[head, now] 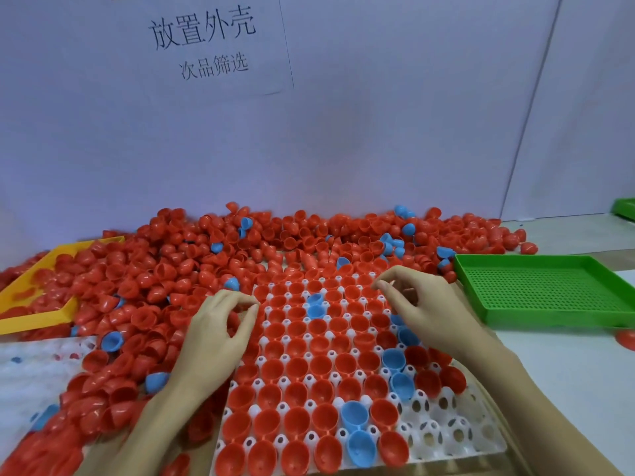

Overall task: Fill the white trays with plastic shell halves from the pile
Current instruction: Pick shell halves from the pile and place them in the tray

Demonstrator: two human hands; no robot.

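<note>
A white tray (446, 427) with round cups lies in front of me, most cups holding red shell halves and a few blue ones; several cups at its near right stand bare. A big pile of red and blue shell halves (192, 269) spreads behind and to the left. My left hand (220, 334) hovers at the tray's left edge over the pile, fingers curled, thumb and fingertips close together; nothing shows between them. My right hand (415, 304) hangs over the tray's far right part, fingers loosely curled, holding nothing visible.
A green perforated tray (549, 286) sits at the right. An orange tray (41, 317) lies at the left, half buried in shells. A second white tray (31, 365) peeks out at the near left. A white wall with a printed sign rises behind the pile.
</note>
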